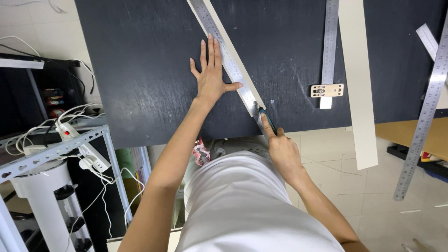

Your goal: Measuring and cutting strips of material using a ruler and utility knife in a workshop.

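Across black table [140,70]: steel rulers, card strips; tiled floor [336,186] below.

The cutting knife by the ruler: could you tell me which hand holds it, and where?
The right hand holds the knife by its handle, index finger along its back. The left hand grasps nothing; it lies flat, pressing the steel ruler.

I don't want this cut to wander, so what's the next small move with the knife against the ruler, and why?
Probably draw the knife a little further toward the table edge, blade tight to the steel ruler. The left hand lies flat pinning the ruler over the cream strip, and the right hand holds the knife at the ruler's near end, so little strip seems left.
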